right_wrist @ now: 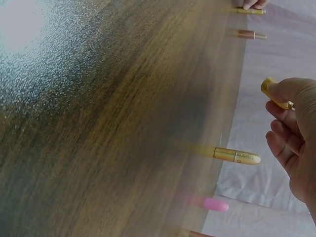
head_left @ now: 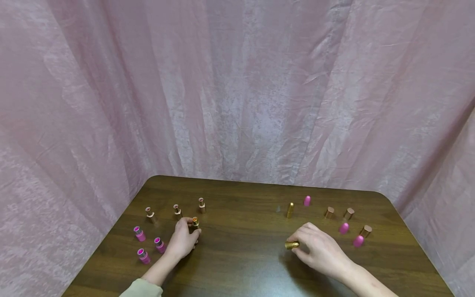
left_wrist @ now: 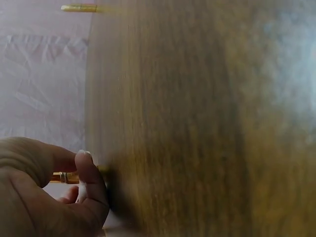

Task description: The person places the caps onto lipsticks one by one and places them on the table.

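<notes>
My left hand [head_left: 182,239] pinches an uncapped gold lipstick tube [head_left: 195,222] between thumb and fingers; it stands upright at the table's left side. In the left wrist view the thumb partly hides this gold tube [left_wrist: 64,177]. To the right, my right hand [head_left: 320,251] grips a gold lipstick cap [head_left: 292,245], tilted on its side and held above the tabletop. The right wrist view shows this gold cap [right_wrist: 272,93] between thumb and index finger, the other fingers loosely bent. Beyond that hand a gold bullet-shaped lipstick [head_left: 290,210] stands upright.
Uncapped rose-gold tubes [head_left: 177,211] and pink tubes [head_left: 139,234] stand around the left hand. Rose-gold caps [head_left: 329,212] and pink caps [head_left: 344,228] stand right of the gold lipstick. A pink curtain [head_left: 241,90] hangs behind the wooden table [head_left: 241,231].
</notes>
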`<action>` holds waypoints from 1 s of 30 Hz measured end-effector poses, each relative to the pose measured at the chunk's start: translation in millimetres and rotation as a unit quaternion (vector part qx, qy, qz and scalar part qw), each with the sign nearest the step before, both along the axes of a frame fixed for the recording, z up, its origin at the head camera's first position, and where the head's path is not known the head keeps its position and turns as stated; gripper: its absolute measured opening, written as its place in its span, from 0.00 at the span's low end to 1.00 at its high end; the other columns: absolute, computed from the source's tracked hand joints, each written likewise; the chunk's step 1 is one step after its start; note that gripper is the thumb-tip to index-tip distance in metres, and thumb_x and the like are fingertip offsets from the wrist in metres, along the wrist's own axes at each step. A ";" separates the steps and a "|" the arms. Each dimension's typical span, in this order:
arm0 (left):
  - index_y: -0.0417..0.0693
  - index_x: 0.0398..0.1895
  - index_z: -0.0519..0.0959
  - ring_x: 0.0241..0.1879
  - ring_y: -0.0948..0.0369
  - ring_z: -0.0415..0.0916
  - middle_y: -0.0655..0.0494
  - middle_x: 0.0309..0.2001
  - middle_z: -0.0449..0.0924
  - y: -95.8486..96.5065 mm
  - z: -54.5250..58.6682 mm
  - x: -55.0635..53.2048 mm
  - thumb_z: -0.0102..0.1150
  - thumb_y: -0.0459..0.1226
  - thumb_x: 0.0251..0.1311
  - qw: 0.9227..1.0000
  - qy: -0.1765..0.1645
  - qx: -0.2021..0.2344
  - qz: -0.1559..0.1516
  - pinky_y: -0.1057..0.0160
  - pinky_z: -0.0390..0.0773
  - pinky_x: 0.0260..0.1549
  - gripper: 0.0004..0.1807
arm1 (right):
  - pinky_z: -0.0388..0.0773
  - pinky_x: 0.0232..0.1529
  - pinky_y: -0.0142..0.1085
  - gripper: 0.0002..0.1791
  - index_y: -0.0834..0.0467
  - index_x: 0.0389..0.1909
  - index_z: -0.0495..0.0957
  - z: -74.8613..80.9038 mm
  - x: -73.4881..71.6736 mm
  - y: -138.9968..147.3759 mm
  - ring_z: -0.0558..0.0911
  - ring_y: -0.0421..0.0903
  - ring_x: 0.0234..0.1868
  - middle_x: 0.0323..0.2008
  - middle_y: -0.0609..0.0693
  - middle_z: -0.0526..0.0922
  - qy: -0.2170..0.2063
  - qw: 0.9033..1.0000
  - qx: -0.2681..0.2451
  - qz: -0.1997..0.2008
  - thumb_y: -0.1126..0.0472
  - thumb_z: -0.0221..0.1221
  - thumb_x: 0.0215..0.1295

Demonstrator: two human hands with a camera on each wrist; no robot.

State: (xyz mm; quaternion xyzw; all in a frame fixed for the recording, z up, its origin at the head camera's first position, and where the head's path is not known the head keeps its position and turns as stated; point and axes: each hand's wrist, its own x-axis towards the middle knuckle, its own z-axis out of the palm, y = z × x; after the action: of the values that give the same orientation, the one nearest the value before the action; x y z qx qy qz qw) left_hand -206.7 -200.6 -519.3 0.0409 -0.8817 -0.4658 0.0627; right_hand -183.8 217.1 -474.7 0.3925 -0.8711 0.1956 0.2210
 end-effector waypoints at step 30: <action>0.58 0.38 0.79 0.41 0.59 0.75 0.67 0.33 0.79 34.0 31.9 11.5 0.76 0.42 0.55 0.980 0.121 -0.154 -0.044 0.54 0.73 0.40 0.14 | 0.75 0.46 0.30 0.20 0.43 0.39 0.85 3.4 -0.9 3.5 0.78 0.34 0.46 0.40 0.29 0.82 -0.022 0.998 -0.045 -0.042 0.63 0.79 0.47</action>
State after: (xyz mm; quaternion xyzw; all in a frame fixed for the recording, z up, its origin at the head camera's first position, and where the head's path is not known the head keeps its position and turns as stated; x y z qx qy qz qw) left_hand -195.2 -166.7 -487.4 -0.0649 -0.9298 -0.3280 0.1536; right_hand -184.7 220.6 -471.3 0.3405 -0.8820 0.2337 0.2269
